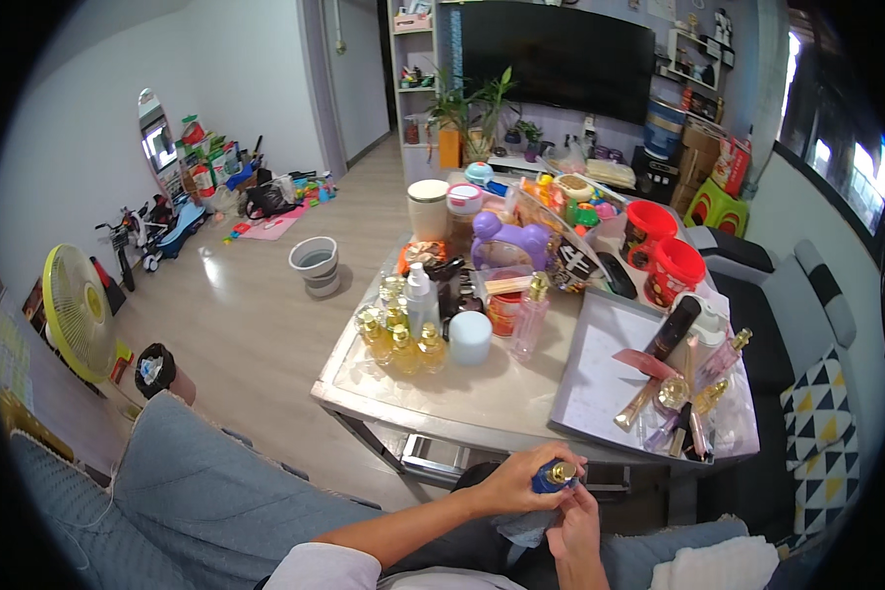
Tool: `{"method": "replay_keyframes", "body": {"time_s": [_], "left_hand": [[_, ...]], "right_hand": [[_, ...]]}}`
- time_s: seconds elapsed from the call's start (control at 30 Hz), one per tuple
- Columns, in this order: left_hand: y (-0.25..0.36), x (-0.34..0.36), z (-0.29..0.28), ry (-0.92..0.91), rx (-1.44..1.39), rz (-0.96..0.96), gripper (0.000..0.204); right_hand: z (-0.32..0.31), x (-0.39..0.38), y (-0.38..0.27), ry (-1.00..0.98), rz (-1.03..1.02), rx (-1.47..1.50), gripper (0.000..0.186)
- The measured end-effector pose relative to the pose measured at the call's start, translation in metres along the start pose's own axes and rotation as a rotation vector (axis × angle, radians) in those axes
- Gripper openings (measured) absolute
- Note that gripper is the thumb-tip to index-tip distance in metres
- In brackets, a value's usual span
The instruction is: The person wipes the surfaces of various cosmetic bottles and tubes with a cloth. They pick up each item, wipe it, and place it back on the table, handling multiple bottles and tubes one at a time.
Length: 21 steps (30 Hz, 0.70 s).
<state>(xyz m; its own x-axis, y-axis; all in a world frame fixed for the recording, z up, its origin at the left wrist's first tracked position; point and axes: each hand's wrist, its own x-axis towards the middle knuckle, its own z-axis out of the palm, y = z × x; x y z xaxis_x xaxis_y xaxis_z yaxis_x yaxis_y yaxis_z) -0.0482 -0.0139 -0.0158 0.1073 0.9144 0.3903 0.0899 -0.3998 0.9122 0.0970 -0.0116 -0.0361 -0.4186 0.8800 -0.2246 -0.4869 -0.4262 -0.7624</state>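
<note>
My left hand grips a blue bottle with a gold cap over my lap. My right hand reaches up from below, its fingers closed at the bottle's right side, beside a grey-blue cloth that hangs under the hands. On the table just beyond stand several yellow perfume bottles, a white spray bottle, a pale jar and a tall pink bottle. At the right, a shallow tray holds tubes, cosmetics and more perfume bottles.
Purple clock, red buckets and assorted items crowd the table's back. A grey sofa surrounds my lap; a dark couch is at right. A fan, bin and bucket stand left; a screen faces me.
</note>
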Motion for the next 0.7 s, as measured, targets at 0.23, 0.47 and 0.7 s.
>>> {"method": "replay_keyframes", "body": {"time_s": [0.23, 0.47, 0.7], "left_hand": [[0.005, -0.006, 0.002, 0.167, 0.003, -0.007, 0.04], [-0.005, -0.012, 0.018, 0.637, 0.337, 0.262, 0.053], [0.005, -0.011, 0.011, 0.353, 0.116, 0.041, 0.049]], "right_hand": [[0.002, 0.002, 0.012, -0.097, -0.113, -0.02, 0.028], [0.01, 0.001, 0.014, -0.09, -0.226, -0.054, 0.02], [0.009, 0.001, 0.009, -0.147, -0.222, -0.014, 0.035]]}}
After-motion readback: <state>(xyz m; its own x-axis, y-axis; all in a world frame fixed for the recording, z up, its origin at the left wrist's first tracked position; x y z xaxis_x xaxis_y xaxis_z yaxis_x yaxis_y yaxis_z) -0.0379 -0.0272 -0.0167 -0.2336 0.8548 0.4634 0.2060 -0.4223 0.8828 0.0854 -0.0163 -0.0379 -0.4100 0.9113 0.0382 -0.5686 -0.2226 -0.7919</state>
